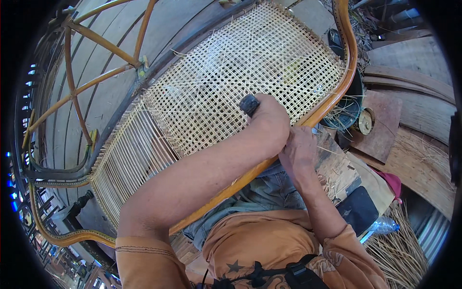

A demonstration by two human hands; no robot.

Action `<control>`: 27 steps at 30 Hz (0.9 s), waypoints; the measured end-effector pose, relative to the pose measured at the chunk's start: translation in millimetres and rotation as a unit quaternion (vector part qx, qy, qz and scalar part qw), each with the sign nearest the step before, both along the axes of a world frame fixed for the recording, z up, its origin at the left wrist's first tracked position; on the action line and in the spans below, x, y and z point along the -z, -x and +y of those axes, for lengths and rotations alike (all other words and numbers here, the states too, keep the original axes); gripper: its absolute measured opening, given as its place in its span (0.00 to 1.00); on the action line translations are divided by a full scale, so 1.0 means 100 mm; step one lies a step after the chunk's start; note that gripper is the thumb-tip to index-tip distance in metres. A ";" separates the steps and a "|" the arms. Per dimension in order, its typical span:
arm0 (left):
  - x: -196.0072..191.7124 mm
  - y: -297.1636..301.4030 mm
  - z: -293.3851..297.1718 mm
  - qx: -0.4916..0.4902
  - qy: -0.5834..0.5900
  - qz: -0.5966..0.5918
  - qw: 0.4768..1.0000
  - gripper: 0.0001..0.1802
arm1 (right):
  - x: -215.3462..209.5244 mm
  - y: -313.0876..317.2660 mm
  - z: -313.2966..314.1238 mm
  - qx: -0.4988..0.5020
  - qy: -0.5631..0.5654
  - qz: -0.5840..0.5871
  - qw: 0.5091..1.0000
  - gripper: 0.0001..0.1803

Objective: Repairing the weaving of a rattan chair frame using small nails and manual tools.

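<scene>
Cane webbing point(231, 82) fills the picture from centre to 12 o'clock. My left hand point(269, 123) is closed around a dark tool handle point(249, 103); my right hand point(299, 151) pinches the wooden frame point(332, 98) at 3 o'clock.

Your left hand point(269, 123) is closed around a dark tool handle point(249, 104), and only the handle's butt end shows; the working end is buried under your fist, so you cannot tell what kind of tool it is. Your right hand point(299, 150) sits just behind the left, its fingertips tucked out of sight against the curved wooden rail point(332, 98); whether they pinch a cane strand is not visible. The woven cane panel point(231, 82) is covered where your forearm crosses it. A round brass-coloured object point(365, 120) beside the rail is too small to identify. The clear bottle point(383, 225) is partly hidden by your sleeve.
</scene>
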State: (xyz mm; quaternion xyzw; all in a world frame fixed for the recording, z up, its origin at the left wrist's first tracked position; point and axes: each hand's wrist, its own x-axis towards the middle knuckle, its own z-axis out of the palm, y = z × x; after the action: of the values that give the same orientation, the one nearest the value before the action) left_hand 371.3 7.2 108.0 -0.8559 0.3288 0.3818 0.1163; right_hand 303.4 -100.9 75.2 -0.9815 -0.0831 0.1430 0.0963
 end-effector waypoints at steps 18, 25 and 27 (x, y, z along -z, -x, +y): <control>0.40 0.01 0.34 -0.116 0.161 -0.005 0.980 0.12 | 0.18 0.02 0.05 -0.006 0.026 -0.055 0.998 0.08; 0.28 -0.04 0.30 -0.132 0.114 0.004 0.985 0.12 | 0.18 -0.03 -0.20 -0.158 -0.091 -0.085 0.979 0.07; 0.25 -0.06 0.32 -0.134 0.110 0.010 0.985 0.12 | 0.19 -0.08 -0.23 -0.178 -0.107 -0.098 0.973 0.07</control>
State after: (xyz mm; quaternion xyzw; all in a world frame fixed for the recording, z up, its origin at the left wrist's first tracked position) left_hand 377.0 39.1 82.6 -0.8959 0.2525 0.3640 -0.0337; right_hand 311.6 -124.4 56.4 -0.9443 -0.2805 0.0510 0.1646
